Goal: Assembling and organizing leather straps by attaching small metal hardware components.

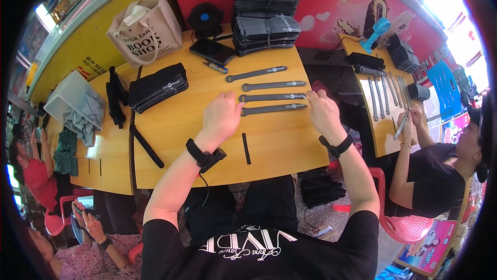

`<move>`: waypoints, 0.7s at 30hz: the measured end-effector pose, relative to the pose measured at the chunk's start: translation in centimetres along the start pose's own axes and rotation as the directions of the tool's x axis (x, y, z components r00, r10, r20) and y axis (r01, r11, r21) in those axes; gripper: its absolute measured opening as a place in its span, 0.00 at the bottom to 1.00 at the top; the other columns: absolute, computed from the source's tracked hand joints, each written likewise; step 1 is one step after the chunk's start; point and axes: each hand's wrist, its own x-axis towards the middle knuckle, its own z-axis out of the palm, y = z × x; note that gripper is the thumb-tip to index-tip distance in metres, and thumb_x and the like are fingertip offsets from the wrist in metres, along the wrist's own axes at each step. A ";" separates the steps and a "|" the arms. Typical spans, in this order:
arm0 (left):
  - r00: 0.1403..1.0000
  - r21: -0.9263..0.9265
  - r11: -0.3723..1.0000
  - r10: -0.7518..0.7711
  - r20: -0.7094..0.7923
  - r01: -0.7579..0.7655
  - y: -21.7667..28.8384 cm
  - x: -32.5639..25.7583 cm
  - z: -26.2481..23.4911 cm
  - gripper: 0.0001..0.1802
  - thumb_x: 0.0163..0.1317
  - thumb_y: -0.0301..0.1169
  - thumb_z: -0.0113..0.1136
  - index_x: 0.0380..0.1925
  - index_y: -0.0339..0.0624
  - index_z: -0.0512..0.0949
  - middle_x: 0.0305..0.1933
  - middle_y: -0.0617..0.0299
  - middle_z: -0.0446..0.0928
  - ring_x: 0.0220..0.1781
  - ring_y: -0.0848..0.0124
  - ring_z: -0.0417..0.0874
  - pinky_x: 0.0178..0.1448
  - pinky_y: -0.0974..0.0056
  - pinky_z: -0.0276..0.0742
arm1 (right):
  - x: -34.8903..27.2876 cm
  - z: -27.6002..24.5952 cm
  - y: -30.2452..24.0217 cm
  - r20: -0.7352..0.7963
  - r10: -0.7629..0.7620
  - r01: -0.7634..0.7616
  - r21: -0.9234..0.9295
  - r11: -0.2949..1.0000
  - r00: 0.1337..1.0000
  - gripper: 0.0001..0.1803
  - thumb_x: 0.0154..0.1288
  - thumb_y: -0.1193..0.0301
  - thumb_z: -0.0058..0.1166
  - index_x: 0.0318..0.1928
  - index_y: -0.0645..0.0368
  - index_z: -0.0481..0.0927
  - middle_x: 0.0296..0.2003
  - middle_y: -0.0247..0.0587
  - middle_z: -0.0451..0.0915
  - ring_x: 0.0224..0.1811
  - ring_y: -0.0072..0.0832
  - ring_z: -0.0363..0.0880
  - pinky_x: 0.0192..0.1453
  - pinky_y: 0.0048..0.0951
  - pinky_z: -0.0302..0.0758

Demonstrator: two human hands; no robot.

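Observation:
Several dark grey straps lie in a row of parallel lines on the wooden table, each with a loop at its left end and a white print near its right tip. My left hand (221,118) has its fingers closed at the loop end of the third strap (272,98) from the back. At that strap's right tip, my right hand (324,116) pinches with curled fingers. The nearest strap (274,109) lies just in front of it, while the two farther straps (277,86) (256,74) lie flat behind. A short black strip (246,149) rests between my forearms.
Bundled grey straps (266,31) are stacked at the back, beside a phone (212,51), a pen (215,67) and a black fan (205,18). A black bundle (158,87), a tote bag (146,31) and a long black strip (147,146) are leftward. A co-worker (429,171) handles straps at right.

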 end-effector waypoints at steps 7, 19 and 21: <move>0.966 0.159 0.964 0.184 0.179 -0.213 1.0 1.0 2.8 0.45 0.62 0.44 0.58 0.71 0.41 0.46 0.76 0.46 0.36 0.77 0.43 0.38 0.69 0.33 0.49 | 0.3 0.8 -5.0 0.046 -0.255 0.259 -0.198 0.945 0.966 0.29 0.53 0.77 0.50 0.59 0.54 0.72 0.62 0.58 0.63 0.63 0.48 0.63 0.54 0.49 0.68; 0.943 0.222 0.966 0.052 0.329 -0.131 -0.8 5.1 4.6 0.44 0.67 0.56 0.45 0.71 0.35 0.47 0.77 0.49 0.39 0.78 0.50 0.38 0.71 0.39 0.49 | 3.4 2.6 -1.3 0.211 -0.178 0.223 -0.213 0.951 0.961 0.28 0.61 0.73 0.46 0.64 0.49 0.68 0.67 0.53 0.60 0.67 0.46 0.60 0.54 0.48 0.66; 0.945 0.213 0.966 0.073 0.319 -0.147 -1.1 5.5 4.6 0.43 0.67 0.55 0.44 0.71 0.35 0.47 0.77 0.50 0.40 0.78 0.50 0.39 0.71 0.39 0.49 | 4.1 2.7 -1.2 0.194 -0.190 0.229 -0.209 0.951 0.963 0.28 0.61 0.74 0.46 0.64 0.50 0.68 0.66 0.53 0.61 0.67 0.46 0.61 0.54 0.47 0.67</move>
